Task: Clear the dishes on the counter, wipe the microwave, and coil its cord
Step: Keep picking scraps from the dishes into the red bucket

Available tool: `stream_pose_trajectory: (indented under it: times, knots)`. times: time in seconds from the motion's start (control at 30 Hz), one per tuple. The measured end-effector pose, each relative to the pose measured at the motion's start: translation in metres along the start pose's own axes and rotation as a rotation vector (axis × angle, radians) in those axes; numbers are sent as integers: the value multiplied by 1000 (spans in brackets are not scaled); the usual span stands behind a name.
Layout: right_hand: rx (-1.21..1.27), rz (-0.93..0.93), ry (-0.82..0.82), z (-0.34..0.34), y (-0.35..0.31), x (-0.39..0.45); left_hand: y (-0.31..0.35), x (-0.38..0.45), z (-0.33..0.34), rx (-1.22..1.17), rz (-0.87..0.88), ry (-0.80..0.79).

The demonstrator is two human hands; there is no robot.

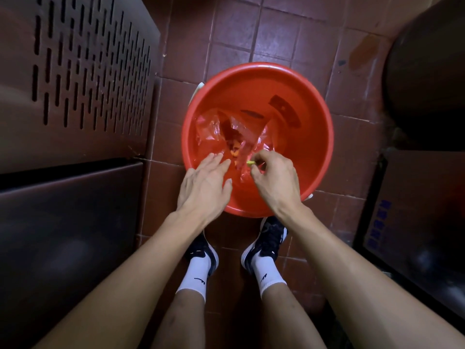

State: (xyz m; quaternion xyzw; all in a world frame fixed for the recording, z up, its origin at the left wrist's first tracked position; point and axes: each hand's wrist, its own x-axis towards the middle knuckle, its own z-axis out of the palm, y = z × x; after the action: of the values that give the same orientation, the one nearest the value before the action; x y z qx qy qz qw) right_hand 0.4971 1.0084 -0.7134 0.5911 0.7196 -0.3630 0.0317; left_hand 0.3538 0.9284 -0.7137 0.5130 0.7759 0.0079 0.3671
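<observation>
A red plastic bucket stands on the tiled floor in front of my feet. Inside it lies a crumpled clear plastic bag with some orange scraps at the bottom. My left hand hovers over the near rim with fingers straight and spread, holding nothing. My right hand is over the bucket too, and its thumb and fingers pinch a small yellow scrap above the bag. No dishes, microwave or cord are in view.
A dark metal cabinet with slotted vents fills the left side. A dark round container stands at the upper right, and a dark box with blue markings at the right. Reddish floor tiles lie beyond the bucket.
</observation>
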Motion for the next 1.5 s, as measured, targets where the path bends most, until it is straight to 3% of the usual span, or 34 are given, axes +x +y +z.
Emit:
stream_pose_trajectory:
  times: [0.23,0.5,0.83,1.1,1.5]
  knots:
    - [-143,-113,10,12,-7,12,-14,-3,-14,161,170,215]
    - [-357,-207,-91,41,-5,33,-28,-5,-13,258,93,168]
    - [-700,-315,-199,32,19,21,-21,-11,-7,287,166,113]
    - [-969,-171,-354,-7,40,13,-3,-9,-10,331,150,16]
    - [-948,-74,-315,-44,58,-2,14,-26,-21,266,171,-11]
